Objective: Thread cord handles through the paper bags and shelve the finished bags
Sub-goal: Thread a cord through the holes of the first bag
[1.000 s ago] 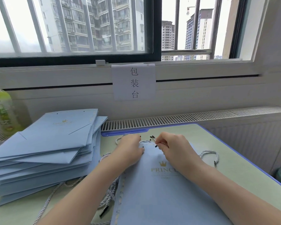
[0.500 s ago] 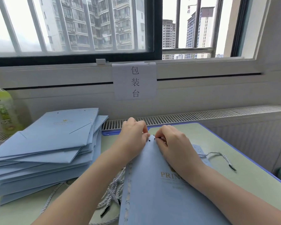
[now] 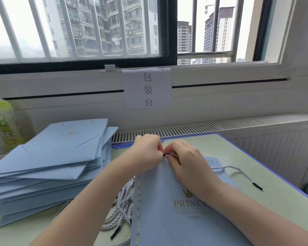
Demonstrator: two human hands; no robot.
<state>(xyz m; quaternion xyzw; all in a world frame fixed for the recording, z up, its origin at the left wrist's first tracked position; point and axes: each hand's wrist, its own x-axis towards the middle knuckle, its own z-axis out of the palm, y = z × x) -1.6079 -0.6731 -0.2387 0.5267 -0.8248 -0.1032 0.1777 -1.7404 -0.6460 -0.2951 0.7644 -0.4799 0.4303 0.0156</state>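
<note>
The bag [image 3: 167,201] lies flat on the table [image 3: 283,201], long axis pointing away from me; my left hand [image 3: 148,151] grips its far edge; my right hand [image 3: 183,160] pinches the cord [image 3: 172,154], tip aimed left toward the left hand.
</note>
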